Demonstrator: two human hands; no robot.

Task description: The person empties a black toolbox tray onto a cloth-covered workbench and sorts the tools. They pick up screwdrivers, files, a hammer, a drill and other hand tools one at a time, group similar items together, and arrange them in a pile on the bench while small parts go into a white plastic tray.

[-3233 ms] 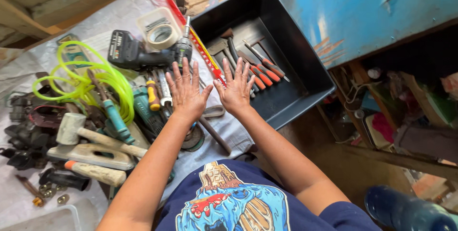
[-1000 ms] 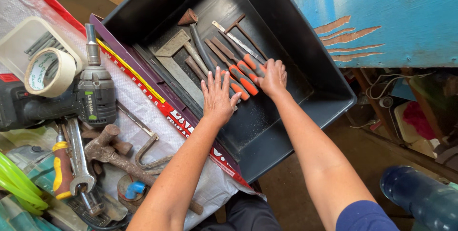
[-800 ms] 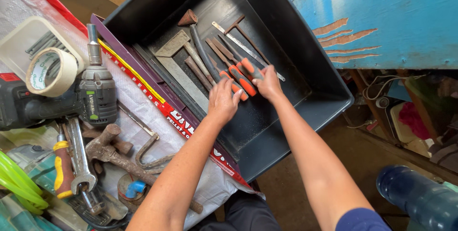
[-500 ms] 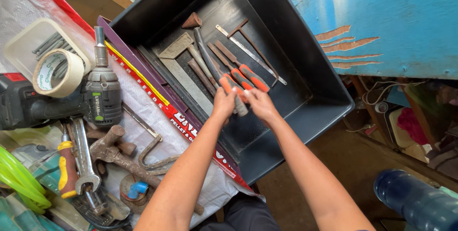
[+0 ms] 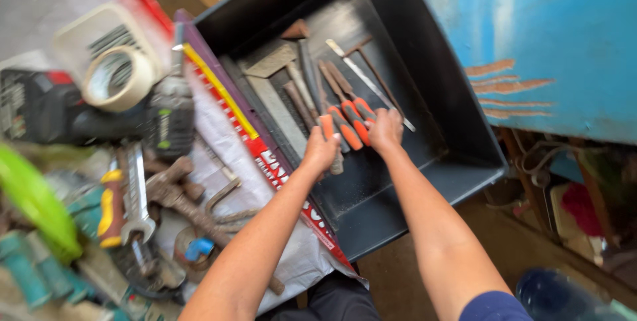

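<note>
A black plastic tray [image 5: 434, 75] holds several hand tools, among them orange-handled chisels [image 5: 350, 132] lying side by side. My left hand [image 5: 320, 153] is closed around the handle of one orange-handled chisel [image 5: 326, 125], at the left of the group. My right hand [image 5: 387, 130] sits just to the right with its fingers curled over the ends of the other orange handles [image 5: 363, 110]. Further back in the tray lie a rusty metal square [image 5: 277, 62], a thin blade [image 5: 361, 75] and dark rods. The view is blurred by motion.
Left of the tray, on a white sack [image 5: 219, 128], lie a tape roll [image 5: 119, 79], a power drill [image 5: 166, 119], a wrench [image 5: 136, 195], a rusty hammer [image 5: 182, 198] and a green hose [image 5: 33, 201]. A blue painted wall [image 5: 544, 22] stands at the right, a blue bottle [image 5: 557, 294] below.
My hands moved from flat over the tool pile into the tray and closed on the orange-handled chisels. The camera has swung left, so everything sits further right.
</note>
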